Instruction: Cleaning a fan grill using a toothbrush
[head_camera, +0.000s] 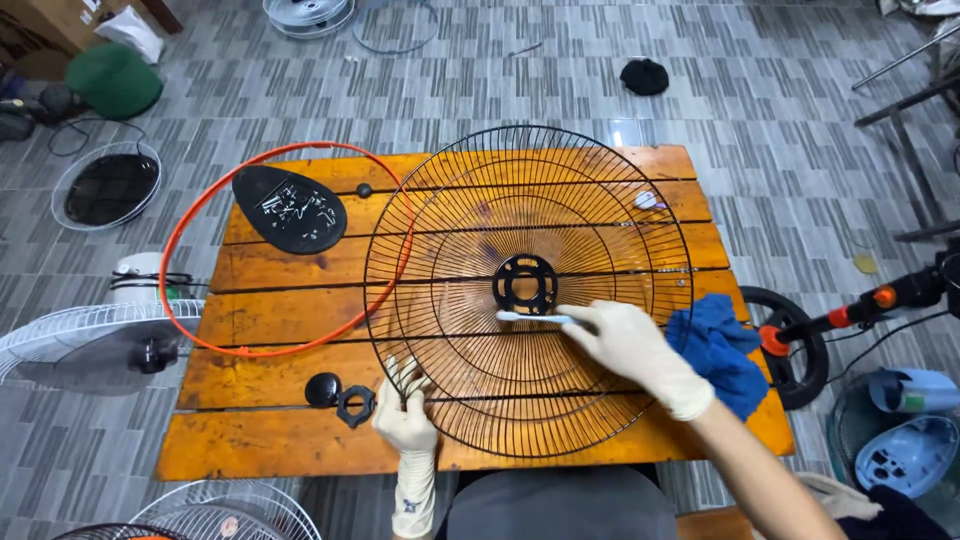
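Round black wire fan guard (528, 290) lies on the orange wooden table (300, 440). Left hand (407, 420) clasps its rim; right hand (632, 345) pinches a white toothbrush (535, 317). Judged light, springy; best held at rim.

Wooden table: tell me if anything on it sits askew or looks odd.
The orange ring hangs past the wooden table's left edge, its right arc under the black fan grille. The blue cloth droops over the right edge. Small screws lie loose on the black teardrop-shaped cover.
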